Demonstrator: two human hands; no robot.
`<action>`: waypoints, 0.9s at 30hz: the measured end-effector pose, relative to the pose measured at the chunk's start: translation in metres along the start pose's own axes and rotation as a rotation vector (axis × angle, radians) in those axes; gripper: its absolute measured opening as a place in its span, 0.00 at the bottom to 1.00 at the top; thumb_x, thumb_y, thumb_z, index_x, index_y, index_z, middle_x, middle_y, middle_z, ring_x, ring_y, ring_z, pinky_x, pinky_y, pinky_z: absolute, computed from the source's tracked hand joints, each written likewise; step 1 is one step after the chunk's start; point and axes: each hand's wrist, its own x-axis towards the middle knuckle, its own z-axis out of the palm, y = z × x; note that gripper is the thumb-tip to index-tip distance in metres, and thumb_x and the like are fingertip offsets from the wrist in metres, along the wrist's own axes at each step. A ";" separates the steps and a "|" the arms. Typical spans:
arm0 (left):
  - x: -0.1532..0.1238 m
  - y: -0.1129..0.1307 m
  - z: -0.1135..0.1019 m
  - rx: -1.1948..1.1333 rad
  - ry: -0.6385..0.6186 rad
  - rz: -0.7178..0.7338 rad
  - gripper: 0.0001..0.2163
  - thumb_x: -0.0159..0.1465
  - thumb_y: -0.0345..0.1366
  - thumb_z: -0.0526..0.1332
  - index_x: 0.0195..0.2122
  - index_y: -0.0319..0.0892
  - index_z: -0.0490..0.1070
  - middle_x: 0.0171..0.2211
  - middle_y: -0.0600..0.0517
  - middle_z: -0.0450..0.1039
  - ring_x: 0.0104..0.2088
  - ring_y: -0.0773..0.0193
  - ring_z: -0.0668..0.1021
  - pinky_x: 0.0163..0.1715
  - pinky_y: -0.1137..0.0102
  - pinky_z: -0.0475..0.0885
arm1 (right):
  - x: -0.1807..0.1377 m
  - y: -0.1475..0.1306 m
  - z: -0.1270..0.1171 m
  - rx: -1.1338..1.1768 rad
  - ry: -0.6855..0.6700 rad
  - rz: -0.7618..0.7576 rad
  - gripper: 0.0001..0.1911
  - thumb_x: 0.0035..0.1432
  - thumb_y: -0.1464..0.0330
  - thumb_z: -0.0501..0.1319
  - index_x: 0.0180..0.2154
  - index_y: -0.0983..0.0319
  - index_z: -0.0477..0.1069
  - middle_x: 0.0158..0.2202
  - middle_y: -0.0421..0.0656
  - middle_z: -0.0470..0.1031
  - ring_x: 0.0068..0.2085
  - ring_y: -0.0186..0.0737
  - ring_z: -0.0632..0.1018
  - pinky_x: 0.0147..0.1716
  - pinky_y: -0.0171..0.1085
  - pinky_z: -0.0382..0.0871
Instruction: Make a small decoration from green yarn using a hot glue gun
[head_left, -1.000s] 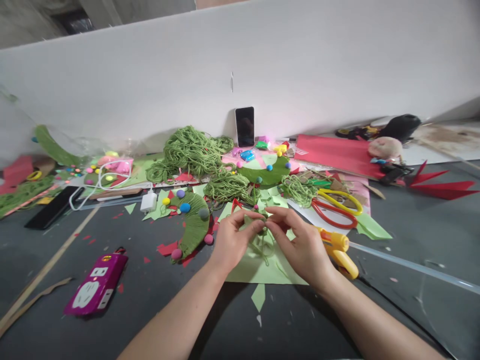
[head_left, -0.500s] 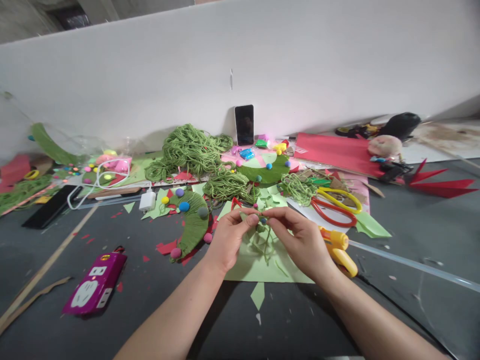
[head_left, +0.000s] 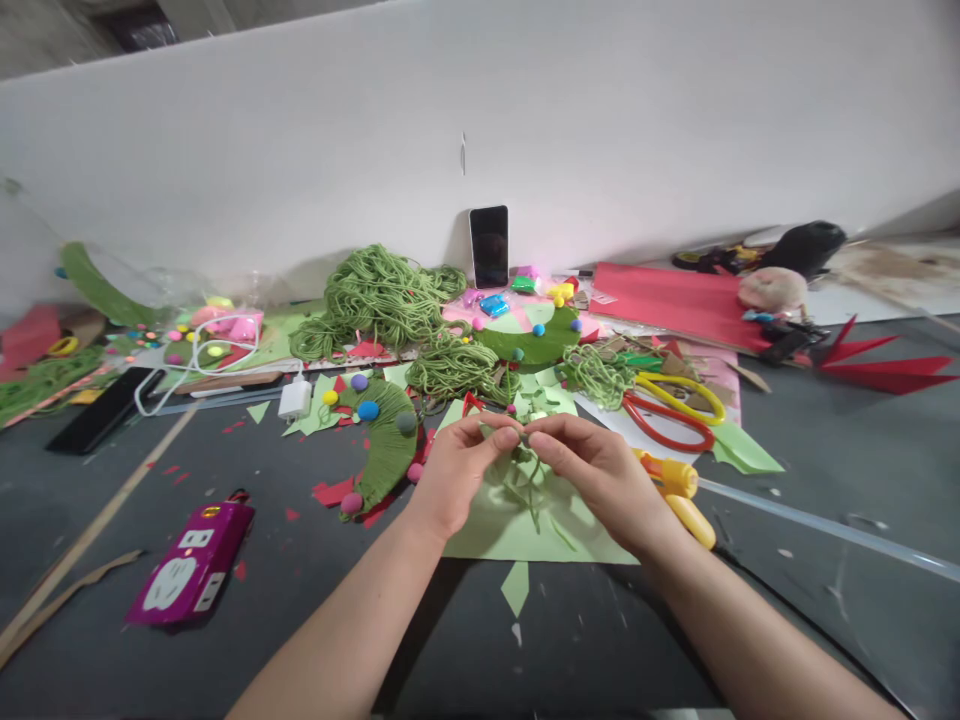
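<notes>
My left hand (head_left: 463,462) and my right hand (head_left: 589,462) meet over a pale green paper sheet (head_left: 525,540), thumb and forefinger of each pinched together. Between the fingertips is a small green piece, mostly covered by them; a strand of green yarn (head_left: 535,485) dangles below. Cut green scraps lie on the sheet under the hands. Left of my left hand lies a green yarn-wrapped crescent (head_left: 390,455) dotted with coloured balls. Near my right hand are a yellow glue gun (head_left: 675,478) and scissors with red handles (head_left: 667,425).
A heap of green yarn (head_left: 382,300) sits behind the hands, before a phone (head_left: 489,247) propped on the white wall. A purple power strip (head_left: 193,560) is at left, beside a white charger (head_left: 295,398). Red board (head_left: 667,300) and folded red paper (head_left: 885,365) are at right.
My right thumb and fingers have shifted slightly left, closer to the left fingertips. The small bluish ball seen between the hands is now hidden. Other things have stayed in place.
</notes>
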 end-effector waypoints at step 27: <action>-0.003 0.006 -0.002 0.052 0.007 -0.044 0.06 0.51 0.38 0.69 0.23 0.41 0.77 0.29 0.51 0.75 0.33 0.66 0.72 0.37 0.70 0.64 | -0.108 0.035 -0.083 -1.269 0.503 0.194 0.25 0.48 0.43 0.57 0.33 0.58 0.71 0.36 0.53 0.79 0.36 0.60 0.79 0.25 0.48 0.72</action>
